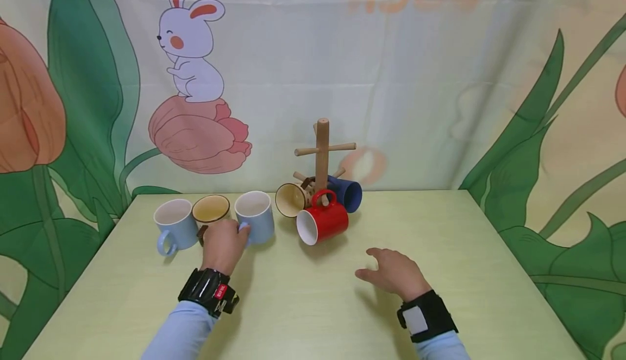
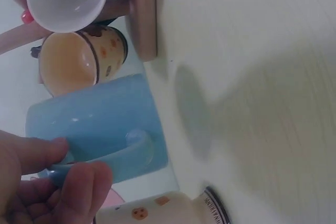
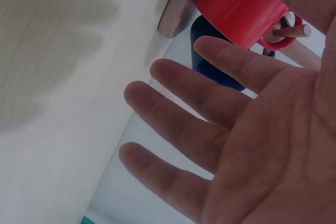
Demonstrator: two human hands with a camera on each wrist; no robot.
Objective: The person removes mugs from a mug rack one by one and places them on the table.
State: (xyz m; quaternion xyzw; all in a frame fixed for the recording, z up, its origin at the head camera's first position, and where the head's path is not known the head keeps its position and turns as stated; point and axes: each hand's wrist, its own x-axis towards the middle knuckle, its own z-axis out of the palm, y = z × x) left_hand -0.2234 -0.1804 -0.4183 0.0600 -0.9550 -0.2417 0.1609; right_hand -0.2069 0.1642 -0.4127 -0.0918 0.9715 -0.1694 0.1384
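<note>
- The left hand (image 1: 223,246) pinches the handle of a pale blue ceramic mug (image 1: 256,216) standing upright on the light green table (image 1: 313,300).
- The right hand (image 1: 393,272) hovers flat, fingers spread, holding nothing.
- Six mugs: three standing in a row, three hung on one wooden peg stand (image 1: 321,156).
- The held mug sits just beyond the left fingers, rightmost of the row.

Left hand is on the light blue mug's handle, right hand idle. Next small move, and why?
Probably lift the light blue mug off the table: the left hand already pinches its handle, and the mug tree has free upper pegs. The right hand hovers open, holding nothing.
</note>
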